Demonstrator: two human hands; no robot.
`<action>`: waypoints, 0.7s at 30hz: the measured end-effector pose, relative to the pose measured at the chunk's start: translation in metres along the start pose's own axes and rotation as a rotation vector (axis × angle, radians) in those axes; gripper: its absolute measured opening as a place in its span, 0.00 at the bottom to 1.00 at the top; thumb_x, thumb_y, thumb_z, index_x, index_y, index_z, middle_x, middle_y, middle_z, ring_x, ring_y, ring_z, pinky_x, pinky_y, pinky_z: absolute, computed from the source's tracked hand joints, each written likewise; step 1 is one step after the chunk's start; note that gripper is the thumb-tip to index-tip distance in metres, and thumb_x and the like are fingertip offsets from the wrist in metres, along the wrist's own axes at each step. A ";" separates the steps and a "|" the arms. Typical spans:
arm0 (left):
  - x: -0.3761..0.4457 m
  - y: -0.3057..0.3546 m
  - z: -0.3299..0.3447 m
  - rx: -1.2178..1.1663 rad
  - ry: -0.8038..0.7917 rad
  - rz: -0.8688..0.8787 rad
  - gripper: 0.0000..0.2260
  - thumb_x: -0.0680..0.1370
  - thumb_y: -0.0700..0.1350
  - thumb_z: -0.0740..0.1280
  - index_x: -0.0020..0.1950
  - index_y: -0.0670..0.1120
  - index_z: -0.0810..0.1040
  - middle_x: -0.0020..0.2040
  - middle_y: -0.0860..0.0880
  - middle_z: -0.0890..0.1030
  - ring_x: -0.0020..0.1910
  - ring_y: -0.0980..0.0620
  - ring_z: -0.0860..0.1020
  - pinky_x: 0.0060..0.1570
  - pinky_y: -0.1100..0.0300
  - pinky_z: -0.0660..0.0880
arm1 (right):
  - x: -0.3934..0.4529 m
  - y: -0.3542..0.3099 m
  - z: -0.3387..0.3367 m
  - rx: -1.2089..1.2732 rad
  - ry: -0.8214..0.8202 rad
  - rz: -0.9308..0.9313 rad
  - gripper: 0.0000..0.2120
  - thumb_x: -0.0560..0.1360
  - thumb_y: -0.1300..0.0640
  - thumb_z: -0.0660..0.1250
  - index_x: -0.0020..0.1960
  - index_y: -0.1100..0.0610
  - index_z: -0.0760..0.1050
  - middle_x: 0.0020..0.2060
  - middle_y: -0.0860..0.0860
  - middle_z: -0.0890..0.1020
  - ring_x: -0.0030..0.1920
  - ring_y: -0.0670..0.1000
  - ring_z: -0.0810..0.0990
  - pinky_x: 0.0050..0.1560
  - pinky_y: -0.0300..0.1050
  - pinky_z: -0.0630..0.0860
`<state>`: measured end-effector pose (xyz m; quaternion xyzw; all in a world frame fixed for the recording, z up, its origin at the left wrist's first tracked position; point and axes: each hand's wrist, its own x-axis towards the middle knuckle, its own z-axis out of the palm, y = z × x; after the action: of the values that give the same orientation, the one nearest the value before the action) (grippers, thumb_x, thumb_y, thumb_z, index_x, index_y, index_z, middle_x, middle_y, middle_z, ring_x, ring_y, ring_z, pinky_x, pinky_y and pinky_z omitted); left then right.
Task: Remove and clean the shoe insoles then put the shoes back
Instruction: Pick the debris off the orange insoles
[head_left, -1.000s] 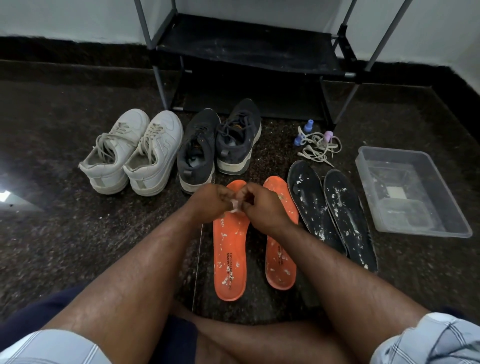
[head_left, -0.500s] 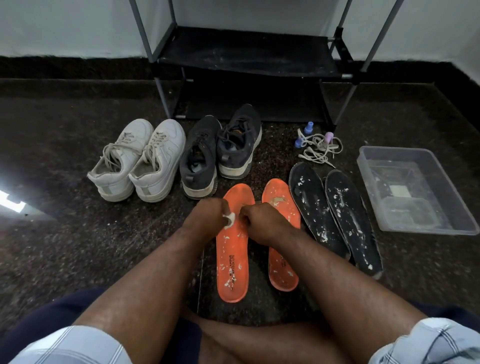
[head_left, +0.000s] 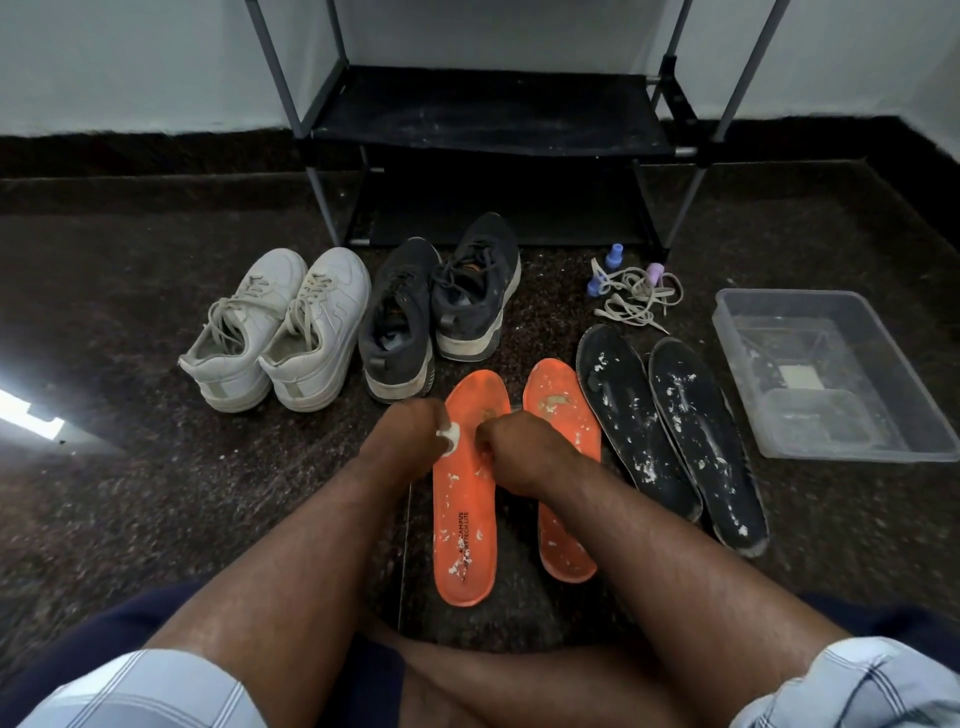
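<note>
While both forearms reach forward and down from the lower edge of the view, the two hands meet close together over the toe half of the left orange insole (head_left: 466, 499). The left hand (head_left: 410, 434) has its knuckles up and its fingers curled in, and its grip pinches a small white wad (head_left: 449, 439) that shows at the inner edge of the fist. The right hand (head_left: 514, 447) sits just beside it, also knuckle-up with the fingers curled under; whether its grip holds anything I cannot tell, since the fingertips are hidden beneath the hand.

Both orange insoles lie flat on the floor (head_left: 156, 493), side by side, speckled with white flecks; the right orange insole (head_left: 563, 467) is partly covered by the right wrist. Just to their right lie two black insoles (head_left: 670, 436), also flecked white and also flat. Beyond the orange pair stand the dark grey shoes (head_left: 441, 306), toes pointing away, and to their left the white sneakers (head_left: 275, 327), laced. A clear plastic tub (head_left: 831, 374) sits at the far right, with a loose tangle of pale laces (head_left: 636, 296) and small purple and blue caps near it. A black shoe rack (head_left: 488, 124) stands against the wall behind the shoes.
</note>
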<state>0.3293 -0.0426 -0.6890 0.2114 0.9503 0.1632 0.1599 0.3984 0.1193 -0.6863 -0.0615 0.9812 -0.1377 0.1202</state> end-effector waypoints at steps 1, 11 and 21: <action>0.001 0.001 -0.001 -0.016 -0.060 0.006 0.10 0.72 0.45 0.75 0.52 0.45 0.82 0.51 0.47 0.83 0.52 0.48 0.81 0.48 0.62 0.70 | 0.000 -0.001 -0.001 -0.009 0.000 -0.004 0.11 0.73 0.62 0.63 0.54 0.58 0.79 0.50 0.57 0.82 0.50 0.59 0.80 0.47 0.47 0.75; 0.003 -0.001 0.004 -0.018 0.115 0.014 0.10 0.76 0.46 0.71 0.53 0.41 0.81 0.51 0.42 0.83 0.52 0.42 0.80 0.51 0.54 0.73 | -0.001 0.000 -0.002 -0.022 -0.044 0.007 0.12 0.74 0.60 0.63 0.55 0.57 0.79 0.50 0.57 0.83 0.50 0.59 0.81 0.48 0.48 0.78; 0.005 0.002 0.004 -0.009 0.033 0.028 0.09 0.76 0.47 0.72 0.53 0.44 0.81 0.52 0.44 0.83 0.52 0.45 0.80 0.50 0.57 0.71 | 0.001 -0.001 -0.002 -0.016 -0.054 0.016 0.12 0.75 0.60 0.63 0.56 0.56 0.79 0.51 0.56 0.83 0.51 0.58 0.80 0.50 0.49 0.78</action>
<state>0.3271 -0.0376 -0.6934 0.2214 0.9490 0.1732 0.1429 0.3973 0.1188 -0.6841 -0.0584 0.9791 -0.1274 0.1471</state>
